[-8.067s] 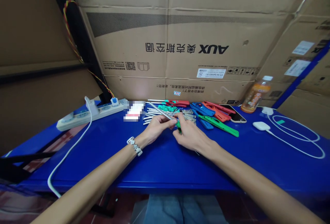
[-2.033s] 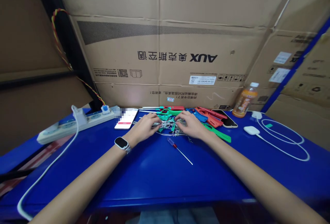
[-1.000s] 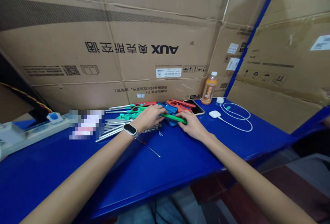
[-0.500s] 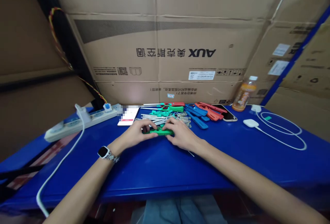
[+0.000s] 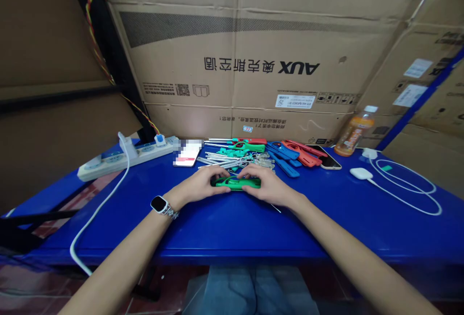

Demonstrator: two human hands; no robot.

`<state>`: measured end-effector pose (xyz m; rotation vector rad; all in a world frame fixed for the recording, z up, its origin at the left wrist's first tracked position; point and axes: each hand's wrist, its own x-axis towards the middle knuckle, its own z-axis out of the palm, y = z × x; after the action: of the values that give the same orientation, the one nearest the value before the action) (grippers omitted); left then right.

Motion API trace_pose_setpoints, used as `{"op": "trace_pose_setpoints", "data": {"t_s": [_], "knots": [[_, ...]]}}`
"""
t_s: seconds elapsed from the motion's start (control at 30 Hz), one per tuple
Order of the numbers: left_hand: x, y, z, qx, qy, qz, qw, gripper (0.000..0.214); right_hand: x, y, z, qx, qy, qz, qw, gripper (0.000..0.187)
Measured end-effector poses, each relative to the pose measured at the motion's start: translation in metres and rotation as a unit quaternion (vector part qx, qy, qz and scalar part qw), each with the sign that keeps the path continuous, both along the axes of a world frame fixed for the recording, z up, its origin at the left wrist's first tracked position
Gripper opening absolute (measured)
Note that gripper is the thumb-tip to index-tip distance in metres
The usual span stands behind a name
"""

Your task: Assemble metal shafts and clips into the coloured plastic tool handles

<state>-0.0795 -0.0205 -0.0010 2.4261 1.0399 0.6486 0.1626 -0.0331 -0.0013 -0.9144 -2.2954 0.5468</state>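
Note:
Both my hands grip one green plastic handle shell (image 5: pixel 235 183) lying flat on the blue table (image 5: pixel 232 228). My left hand (image 5: pixel 205 184) closes on its left end; a watch sits on that wrist. My right hand (image 5: pixel 266 185) closes on its right end. Just behind them lies a heap of metal rods (image 5: pixel 221 161) and small clear parts. Further back are green and red handle pieces (image 5: pixel 246 147), and blue (image 5: pixel 284 160) and red handle shells (image 5: pixel 302 155) to the right.
A white power strip (image 5: pixel 123 156) with a white cable lies at the left. A phone with a lit screen (image 5: pixel 186 153) lies beside it, a dark phone (image 5: pixel 328 159) and an orange drink bottle (image 5: pixel 355 131) at right, plus a white charger with coiled cable (image 5: pixel 406 184). Cardboard boxes wall the back.
Earlier my hands worked in the parts heap; a small screwdriver lay on the table. Then both hands took a green shell from the right pile and brought it to the table's middle, where they still grip it.

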Motion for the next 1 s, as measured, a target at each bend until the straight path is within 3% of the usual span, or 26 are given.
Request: {"op": "trace_pose_setpoints", "data": {"t_s": [0.17,0.3,0.47,0.53,0.67,0.77,0.87,1.0], "knots": [[0.002,0.0,0.003,0.064,-0.004,-0.009,0.998,0.032,0.006,0.005,0.001,0.004,0.057,-0.002,0.998,0.012],[0.005,0.0,0.007,0.111,0.001,0.038,0.993,0.04,0.003,0.009,-0.001,0.016,0.091,-0.042,0.995,0.018],[-0.002,0.006,0.004,0.053,-0.061,0.09,0.993,0.044,0.002,0.0,0.002,0.151,0.09,-0.159,0.971,0.019],[-0.007,0.008,0.004,0.045,-0.08,0.115,0.989,0.045,0.0,-0.008,0.003,0.177,0.039,-0.157,0.971,0.013],[-0.012,0.007,0.009,0.072,-0.103,0.177,0.976,0.048,-0.011,-0.018,0.0,0.138,-0.116,-0.051,0.982,0.03],[-0.013,0.005,0.013,0.084,-0.107,0.195,0.971,0.05,-0.016,-0.017,-0.004,0.092,-0.138,-0.023,0.986,0.028],[-0.014,0.003,0.015,0.092,-0.128,0.201,0.967,0.05,-0.008,-0.007,-0.003,0.05,-0.079,-0.033,0.995,0.02],[-0.014,0.002,0.012,0.094,-0.184,0.209,0.956,0.05,0.02,0.017,0.004,0.028,0.09,-0.139,0.986,0.021]]}}
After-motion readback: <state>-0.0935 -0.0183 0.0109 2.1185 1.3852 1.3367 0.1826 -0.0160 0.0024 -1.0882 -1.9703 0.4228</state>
